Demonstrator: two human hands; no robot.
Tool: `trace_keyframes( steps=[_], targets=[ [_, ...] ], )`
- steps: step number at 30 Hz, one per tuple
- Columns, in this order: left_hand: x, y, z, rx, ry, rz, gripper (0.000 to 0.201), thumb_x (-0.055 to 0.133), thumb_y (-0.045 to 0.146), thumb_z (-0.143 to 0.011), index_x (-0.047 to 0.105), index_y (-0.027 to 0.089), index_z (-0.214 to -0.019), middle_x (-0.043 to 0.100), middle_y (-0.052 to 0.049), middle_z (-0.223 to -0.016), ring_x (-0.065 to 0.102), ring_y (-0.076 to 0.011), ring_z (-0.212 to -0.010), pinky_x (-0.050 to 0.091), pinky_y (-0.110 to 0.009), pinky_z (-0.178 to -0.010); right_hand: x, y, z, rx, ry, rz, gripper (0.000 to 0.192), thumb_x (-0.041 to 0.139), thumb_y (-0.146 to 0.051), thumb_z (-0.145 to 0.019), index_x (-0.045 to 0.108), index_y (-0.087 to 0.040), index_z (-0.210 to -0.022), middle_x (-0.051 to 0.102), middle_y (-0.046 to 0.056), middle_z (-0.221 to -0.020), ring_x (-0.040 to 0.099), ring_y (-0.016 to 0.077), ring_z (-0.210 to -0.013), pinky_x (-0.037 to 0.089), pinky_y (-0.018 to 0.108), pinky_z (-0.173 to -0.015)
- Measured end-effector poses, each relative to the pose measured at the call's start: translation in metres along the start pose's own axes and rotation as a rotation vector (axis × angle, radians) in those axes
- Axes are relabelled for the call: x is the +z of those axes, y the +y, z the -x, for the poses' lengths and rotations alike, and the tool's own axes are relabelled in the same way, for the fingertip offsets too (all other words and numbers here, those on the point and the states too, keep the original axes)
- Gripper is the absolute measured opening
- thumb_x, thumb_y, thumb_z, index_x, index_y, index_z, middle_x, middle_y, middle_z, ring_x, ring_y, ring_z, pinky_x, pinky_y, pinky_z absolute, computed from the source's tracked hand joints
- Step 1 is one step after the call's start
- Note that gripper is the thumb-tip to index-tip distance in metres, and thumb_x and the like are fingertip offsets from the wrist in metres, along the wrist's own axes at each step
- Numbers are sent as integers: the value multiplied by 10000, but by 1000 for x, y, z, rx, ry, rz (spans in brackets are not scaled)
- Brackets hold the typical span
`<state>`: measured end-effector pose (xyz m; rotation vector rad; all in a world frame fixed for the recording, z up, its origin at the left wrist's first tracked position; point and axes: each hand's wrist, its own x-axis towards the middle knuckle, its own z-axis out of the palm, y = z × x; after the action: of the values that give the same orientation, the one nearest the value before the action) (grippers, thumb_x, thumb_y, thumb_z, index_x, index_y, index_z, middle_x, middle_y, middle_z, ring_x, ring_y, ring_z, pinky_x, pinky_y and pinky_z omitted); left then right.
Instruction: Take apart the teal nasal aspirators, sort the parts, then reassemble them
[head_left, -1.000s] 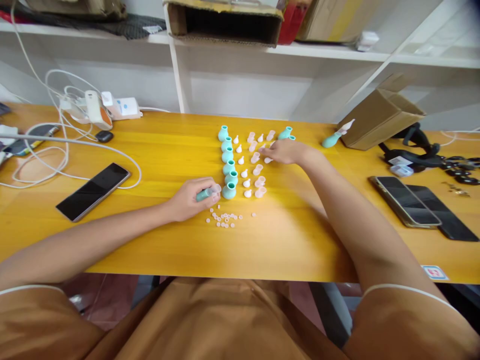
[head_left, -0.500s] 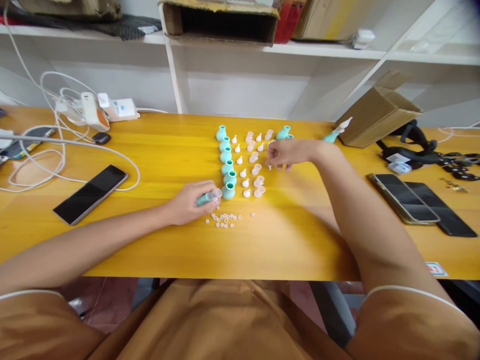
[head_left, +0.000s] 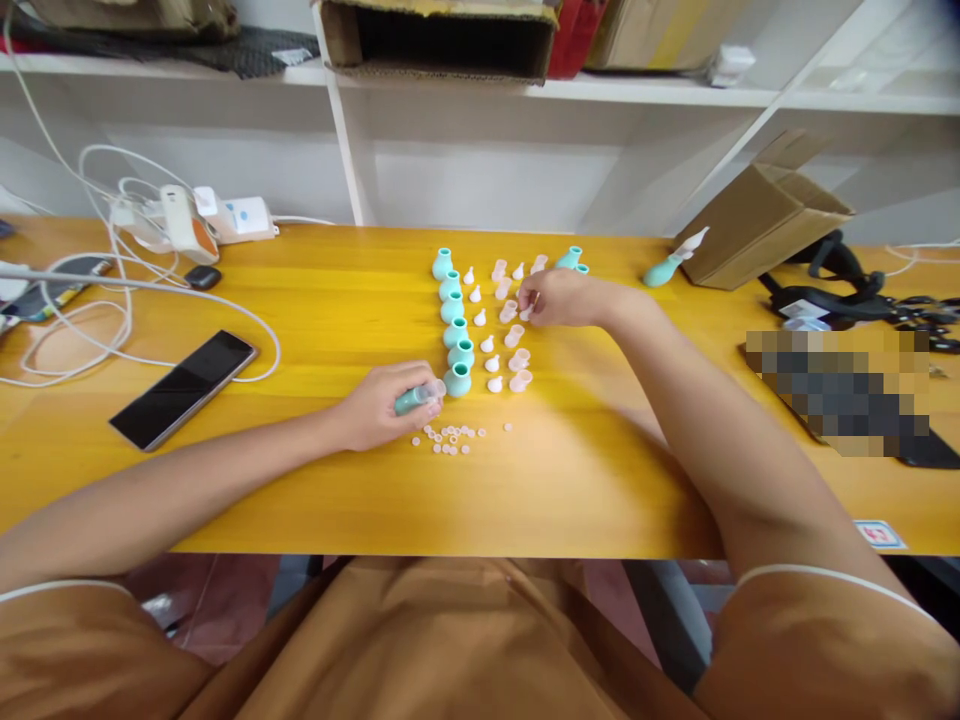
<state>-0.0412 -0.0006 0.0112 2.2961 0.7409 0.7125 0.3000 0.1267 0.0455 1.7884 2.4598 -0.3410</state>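
Teal bulb in the left hand, near the middle of the table.
Left fingers curl around it beside a column of teal bulbs; right hand pinches a small pink cap among the pink caps. Cardboard box lies tipped at the table's far right edge, contents hidden.

1. Six teal bulbs stand in a column mid-surface; a seventh lies in the left hand.
2. Two more teal bulbs sit toward the far edge.
3. One dark phone lies near the left edge.
4. One cardboard box sits at the far right.
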Motion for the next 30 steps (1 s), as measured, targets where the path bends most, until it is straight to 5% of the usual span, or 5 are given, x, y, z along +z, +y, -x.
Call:
trace_keyframes(
  steps=[6, 12, 16, 21, 30],
  targets=[
    [2, -6, 5, 20, 41, 47, 156, 627, 319, -975, 615, 213, -1090, 697, -33, -979, 658, -182, -859, 540, -312, -805, -19, -2, 16, 54, 55, 33, 262, 692, -116, -888, 723, -196, -1136, 781, 110, -1177, 712, 281, -1024, 505, 353, -860],
    [14, -20, 11, 201, 133, 214, 504, 655, 170, -864, 378, 282, -1271, 544, -60, -1168, 628, -185, -961, 571, -341, -827, -51, -45, 57, -114, 176, -133, 178, 567, -231, -1046, 737, -197, -1007, 747, 61, -907, 650, 236, -848, 435, 347, -790],
    [18, -24, 10, 249, 212, 117, 545, 689, 162, -846, 310, 306, -1210, 455, -48, -1173, 582, -210, -1037, 565, -370, -831, -28, -105, 83, -487, 41, -349, 428, 661, -526, -1071, 715, -209, -790, 608, 7, -649, 506, 167, -650, 332, 325, -699],
    [20, -29, 11, 341, 227, -46, 594, 729, 160, -839, 292, 298, -1216, 455, -43, -1134, 557, -235, -1069, 556, -395, -837, 15, -159, 94, -512, 178, -232, 635, 599, -751, -1038, 717, -201, -744, 569, 32, -613, 434, 161, -578, 208, 342, -635],
    [26, -20, 7, 423, 272, 222, 647, 896, 192, -883, 322, 297, -1161, 490, 23, -1041, 572, -132, -870, 505, -263, -712, 20, -163, 90, -656, 184, -426, 619, 519, -591, -1131, 682, -166, -711, 570, -6, -627, 429, 109, -575, 245, 300, -607]
  ],
)
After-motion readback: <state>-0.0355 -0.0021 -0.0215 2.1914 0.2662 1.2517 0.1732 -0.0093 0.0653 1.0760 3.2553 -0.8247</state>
